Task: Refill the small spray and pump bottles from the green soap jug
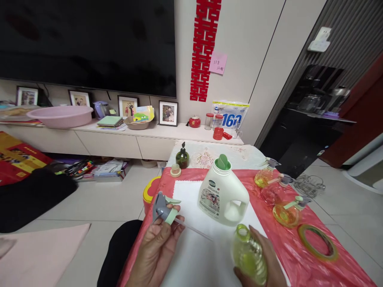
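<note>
My left hand [163, 235] grips a grey and pale green spray trigger head [163, 209], its clear dip tube slanting down to the right. In my right hand [266, 255] is a yellow-green ribbed spray bottle [249, 255], its neck uncovered and some liquid inside. Between and beyond both hands stands a large white detergent jug [223, 195] with an uncapped mouth and a green pouring spout. A pale cap [175, 170] sits at the far left of the table, near a dark green pump bottle [182, 157].
Three spray bottles with trigger heads, including an orange-yellow one [285, 215], line the table's right side. A roll of tape [317, 242] lies nearer. White paper [191, 251] covers part of the red plastic cloth [302, 267]. A low cabinet [110, 141] stands behind, under a television.
</note>
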{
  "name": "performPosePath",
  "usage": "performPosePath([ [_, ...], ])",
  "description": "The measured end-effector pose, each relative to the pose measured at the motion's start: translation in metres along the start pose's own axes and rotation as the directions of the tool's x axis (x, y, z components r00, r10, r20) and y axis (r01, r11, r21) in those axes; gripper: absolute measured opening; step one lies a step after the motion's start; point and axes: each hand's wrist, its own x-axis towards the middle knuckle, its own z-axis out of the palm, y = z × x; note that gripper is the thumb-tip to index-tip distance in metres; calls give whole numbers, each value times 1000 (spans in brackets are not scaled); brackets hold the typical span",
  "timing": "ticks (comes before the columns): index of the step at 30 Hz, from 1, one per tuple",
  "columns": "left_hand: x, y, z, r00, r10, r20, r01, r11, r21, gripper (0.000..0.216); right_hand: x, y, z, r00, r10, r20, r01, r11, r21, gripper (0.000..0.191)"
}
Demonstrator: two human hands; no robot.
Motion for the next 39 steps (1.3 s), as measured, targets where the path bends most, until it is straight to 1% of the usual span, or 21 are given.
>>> performPosePath([
  [2, 8, -15, -16, 996, -88, 26, 88, 996, 6, 51, 17, -7, -20, 999, 19, -51, -23, 997, -75, 66],
  [4, 12, -32, -31, 988, -136, 77, 134, 991, 29, 51, 41, -16, -39, 997, 35, -73, -46, 988, -149, 68],
  [6, 16, -47, -44, 976, -169, 137, 162, 985, 61, 50, 69, -25, -56, 997, -14, -71, -4, 970, -242, 69],
  [7, 17, -52, -50, 970, -179, 164, 171, 983, 66, 50, 84, -28, -63, 996, -80, -46, 64, 957, -284, 71],
  [8, 18, -57, -56, 963, -193, 189, 183, 981, 67, 48, 99, -31, -68, 985, -173, -25, 156, 933, -325, 72],
  [10, 20, -61, -66, 947, -227, 227, 220, 974, 53, 46, 126, -36, -75, 940, -340, -4, 309, 859, -409, 69],
  [12, 21, -63, -74, 934, -257, 247, 259, 966, 26, 45, 149, -42, -80, 880, -475, 23, 429, 772, -469, 65],
  [14, 22, -62, -79, 921, -279, 273, 290, 957, 2, 43, 167, -48, -82, 839, -541, 61, 490, 701, -518, 63],
  [16, 22, -62, -83, 905, -293, 308, 311, 950, -10, 42, 180, -55, -85, 822, -559, 106, 511, 644, -570, 63],
  [19, 21, -63, -84, 883, -311, 352, 333, 943, -3, 40, 194, -66, -87, 800, -577, 165, 527, 543, -654, 65],
  [23, 20, -65, -84, 877, -323, 356, 342, 940, 8, 37, 207, -77, -88, 753, -619, 226, 544, 391, -742, 63],
  [25, 20, -65, -85, 870, -336, 362, 350, 936, 26, 37, 212, -80, -88, 740, -623, 254, 552, 345, -759, 63],
  [28, 21, -66, -85, 859, -351, 373, 355, 933, 62, 36, 218, -83, -88, 742, -607, 286, 556, 317, -769, 65],
  [35, 22, -67, -85, 853, -357, 380, 351, 932, 89, 35, 224, -93, -88, 736, -584, 341, 564, 250, -787, 64],
  [39, 23, -68, -86, 850, -359, 386, 352, 932, 93, 34, 227, -94, -89, 724, -590, 357, 573, 226, -788, 65],
])
